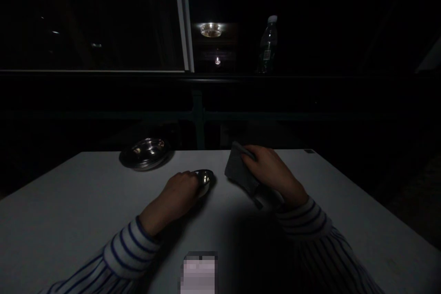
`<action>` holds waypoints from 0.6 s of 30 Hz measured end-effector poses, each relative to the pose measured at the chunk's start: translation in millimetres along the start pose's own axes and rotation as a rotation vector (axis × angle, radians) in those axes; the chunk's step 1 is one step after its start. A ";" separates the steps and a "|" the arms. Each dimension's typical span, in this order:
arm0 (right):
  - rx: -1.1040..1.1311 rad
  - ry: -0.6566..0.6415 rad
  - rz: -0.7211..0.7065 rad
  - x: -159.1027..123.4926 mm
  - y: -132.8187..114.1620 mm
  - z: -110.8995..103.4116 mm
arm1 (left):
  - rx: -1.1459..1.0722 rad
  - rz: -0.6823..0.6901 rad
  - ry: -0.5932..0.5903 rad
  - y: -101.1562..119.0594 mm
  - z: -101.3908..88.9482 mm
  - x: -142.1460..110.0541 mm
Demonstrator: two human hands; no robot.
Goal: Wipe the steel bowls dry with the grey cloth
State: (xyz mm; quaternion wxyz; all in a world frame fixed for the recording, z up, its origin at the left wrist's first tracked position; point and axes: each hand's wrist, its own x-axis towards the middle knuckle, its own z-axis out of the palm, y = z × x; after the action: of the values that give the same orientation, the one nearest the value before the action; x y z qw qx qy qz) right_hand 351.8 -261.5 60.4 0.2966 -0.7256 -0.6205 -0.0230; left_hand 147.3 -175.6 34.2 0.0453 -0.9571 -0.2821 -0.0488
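My left hand [179,193] is closed around the near-left side of a small shiny metal bowl [206,178], low over the white table [103,202]. Much of the bowl is hidden behind my fingers. To its right, my right hand [272,167] grips a grey cloth [237,165], thumb on top, with part of the cloth hanging below the palm. Cloth and bowl are apart. At the table's far left edge sits a stack of shiny metal bowls or dishes [146,154], wider than the held one.
A phone-like object with a blurred screen [200,273] is at the near edge of view. Beyond the table, a clear plastic bottle with a white cap [269,46] stands on a dark ledge [220,78]. A white window frame [184,18] is at the upper left. The surroundings are very dark.
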 end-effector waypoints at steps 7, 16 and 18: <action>0.012 -0.017 0.000 1.1 -0.9 1.5 | -0.057 0.043 -0.014 -11.9 -8.7 11.4; 0.001 -0.011 -0.030 -0.8 -5.2 5.2 | -0.682 -0.229 -0.028 -34.7 -25.3 26.0; -0.024 -0.004 -0.033 -1.8 -7.9 6.1 | -0.859 -0.335 0.005 -34.5 -24.2 26.5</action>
State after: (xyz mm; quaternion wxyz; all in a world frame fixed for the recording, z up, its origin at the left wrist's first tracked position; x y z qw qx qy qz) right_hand 342.1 -259.9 57.8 0.2862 -0.7189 -0.6325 -0.0336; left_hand 149.0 -135.3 63.4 -0.3634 -0.8303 -0.3869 -0.1701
